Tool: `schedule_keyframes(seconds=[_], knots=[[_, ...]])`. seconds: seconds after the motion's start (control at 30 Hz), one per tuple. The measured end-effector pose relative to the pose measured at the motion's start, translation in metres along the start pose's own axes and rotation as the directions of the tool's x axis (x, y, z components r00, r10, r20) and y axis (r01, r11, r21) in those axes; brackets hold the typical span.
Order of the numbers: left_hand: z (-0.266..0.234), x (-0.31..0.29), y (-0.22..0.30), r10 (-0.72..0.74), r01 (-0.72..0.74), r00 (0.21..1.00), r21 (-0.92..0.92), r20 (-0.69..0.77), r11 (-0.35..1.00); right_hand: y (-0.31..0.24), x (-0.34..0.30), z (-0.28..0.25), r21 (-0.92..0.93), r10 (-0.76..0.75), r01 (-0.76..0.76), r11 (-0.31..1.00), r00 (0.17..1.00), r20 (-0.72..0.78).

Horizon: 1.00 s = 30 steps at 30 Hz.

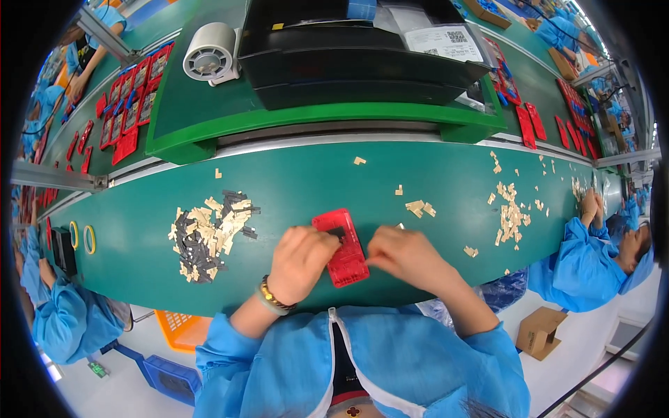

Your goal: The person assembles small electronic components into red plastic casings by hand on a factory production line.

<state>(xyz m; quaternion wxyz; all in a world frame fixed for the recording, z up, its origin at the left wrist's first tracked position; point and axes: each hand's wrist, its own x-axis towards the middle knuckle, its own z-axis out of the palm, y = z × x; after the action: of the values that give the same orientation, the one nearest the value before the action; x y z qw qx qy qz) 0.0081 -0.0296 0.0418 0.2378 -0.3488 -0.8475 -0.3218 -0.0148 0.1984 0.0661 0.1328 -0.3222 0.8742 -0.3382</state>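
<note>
A red plastic housing point(348, 268) with a dark rectangular window lies on the green table right in front of me. My left hand point(301, 263) is closed, its fingers curled over the housing's left side by the window. Close to the right edge of the housing is my right hand point(406, 256), fingers pinched together; whatever they hold, if anything, is hidden. To the left lies a pile of small cream and black flat pieces point(212, 237). A few cream pieces point(419, 207) lie beyond my right hand.
A green-edged shelf point(327, 116) with a black bin point(362, 73) and a white fan point(210, 52) spans the far side. More cream pieces point(512, 216) are scattered at right, near a co-worker in blue point(582, 268). Tape rings point(89, 239) lie far left. Red housings point(129, 104) line a farther belt.
</note>
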Motion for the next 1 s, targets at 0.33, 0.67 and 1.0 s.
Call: schedule_keyframes(seconds=[0.33, 0.67, 1.0], knots=[[-0.008, 0.008, -0.007, -0.740, 0.740, 0.660, -0.285, 0.131, 0.609, -0.004, 0.048, 0.020, -0.346, -0.342, 0.223, 0.911, 0.879, -0.334], [0.023, -0.033, 0.001, -0.228, 0.197, 0.944, 0.147, 0.239, 0.969, 0.038, 0.064, 0.055, 0.630, 0.407, -0.312, 0.711, 0.913, -0.008], [0.026, -0.034, 0.001, -0.249, 0.215, 0.941, 0.162, 0.230, 0.963, 0.031, 0.064, 0.062, 0.521, 0.405, -0.275, 0.808, 0.902, -0.152]])
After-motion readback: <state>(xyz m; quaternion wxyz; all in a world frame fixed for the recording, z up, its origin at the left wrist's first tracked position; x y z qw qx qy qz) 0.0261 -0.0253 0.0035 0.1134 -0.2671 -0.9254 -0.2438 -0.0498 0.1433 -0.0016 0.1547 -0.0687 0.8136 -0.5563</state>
